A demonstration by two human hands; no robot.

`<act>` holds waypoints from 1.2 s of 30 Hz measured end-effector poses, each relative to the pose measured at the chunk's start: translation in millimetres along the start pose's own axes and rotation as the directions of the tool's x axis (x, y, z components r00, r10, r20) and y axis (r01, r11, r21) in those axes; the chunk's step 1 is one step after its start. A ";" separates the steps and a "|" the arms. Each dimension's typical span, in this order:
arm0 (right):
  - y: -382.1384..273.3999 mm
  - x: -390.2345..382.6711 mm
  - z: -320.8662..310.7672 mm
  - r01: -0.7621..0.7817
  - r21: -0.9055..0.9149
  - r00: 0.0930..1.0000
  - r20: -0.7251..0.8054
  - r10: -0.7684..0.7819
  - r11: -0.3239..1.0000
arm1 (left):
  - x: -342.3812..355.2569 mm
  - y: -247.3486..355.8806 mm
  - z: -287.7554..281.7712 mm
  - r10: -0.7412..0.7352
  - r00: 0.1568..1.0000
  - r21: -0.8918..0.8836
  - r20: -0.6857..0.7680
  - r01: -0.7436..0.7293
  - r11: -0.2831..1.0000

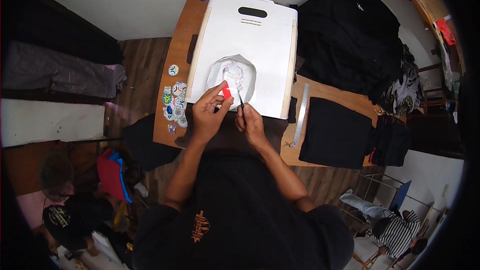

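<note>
Left grip (207, 114) pinching flat red strip (227, 90); right grip (253, 126), slim dark tool (241, 102). Round multicoloured cutouts (175, 101) seemingly done, strip unfinished.

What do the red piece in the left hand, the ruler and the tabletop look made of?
Red piece: plastic or coated paper, perhaps, from its flat, vivid colour; finish unclear.
Ruler: probably metal, from its silvery sheen.
Tabletop: wood or laminate, fairly smooth, from its warm brown colour.
</note>
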State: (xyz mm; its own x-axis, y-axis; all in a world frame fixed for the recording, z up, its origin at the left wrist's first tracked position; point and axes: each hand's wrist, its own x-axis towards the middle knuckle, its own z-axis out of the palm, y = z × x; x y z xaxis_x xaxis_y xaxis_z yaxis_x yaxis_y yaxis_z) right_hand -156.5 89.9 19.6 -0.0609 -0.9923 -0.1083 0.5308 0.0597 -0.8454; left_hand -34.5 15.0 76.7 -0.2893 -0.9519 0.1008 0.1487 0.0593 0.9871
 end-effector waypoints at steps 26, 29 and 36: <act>-1.9 -1.6 0.2 0.022 -0.003 1.000 -0.016 -0.022 1.000 | -2.4 -3.8 3.8 0.012 1.000 0.030 0.011 -0.012 0.999; 0.0 -1.7 -0.6 0.035 -0.007 0.999 -0.016 -0.035 0.999 | -2.5 -1.5 4.9 0.020 1.000 0.033 0.017 -0.021 0.999; -0.1 -4.4 -2.6 0.019 0.030 1.000 -0.017 -0.018 0.999 | -2.6 2.2 5.0 0.008 1.000 0.005 -0.011 -0.008 1.000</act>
State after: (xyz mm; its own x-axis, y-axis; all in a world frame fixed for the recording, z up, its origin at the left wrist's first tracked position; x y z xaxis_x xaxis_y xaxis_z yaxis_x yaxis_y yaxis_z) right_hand -158.5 94.6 18.8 -0.0851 -0.9912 -0.1019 0.5549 0.0378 -0.8311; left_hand -38.1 19.1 79.1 -0.2779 -0.9546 0.1073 0.1460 0.0684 0.9869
